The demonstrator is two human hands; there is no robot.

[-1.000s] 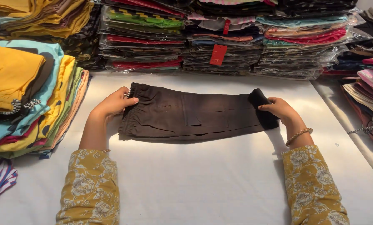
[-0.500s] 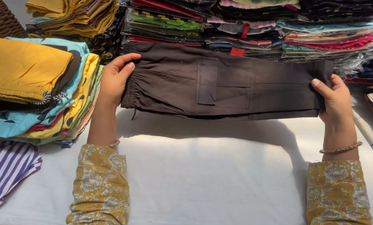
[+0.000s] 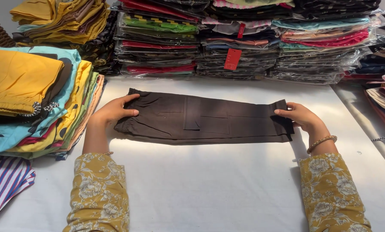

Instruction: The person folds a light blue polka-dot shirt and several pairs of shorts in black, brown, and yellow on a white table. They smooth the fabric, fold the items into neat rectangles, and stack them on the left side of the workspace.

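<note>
Brown and soft, the folded garment (image 3: 203, 120) is lying flat across the middle of the white counter (image 3: 209, 189), and you are holding it at both short ends: your left hand (image 3: 113, 111) is resting on the left end with its fingers together, and your right hand (image 3: 299, 116) is pinching the right end between thumb and fingers. It is looking light and limp, so it is likely sagging unless gripped at both ends. Clear plastic bags (image 3: 158, 43) at the far edge are holding folded clothes, and loose folded clothes (image 3: 33, 99) are sitting stacked at the left.
</note>
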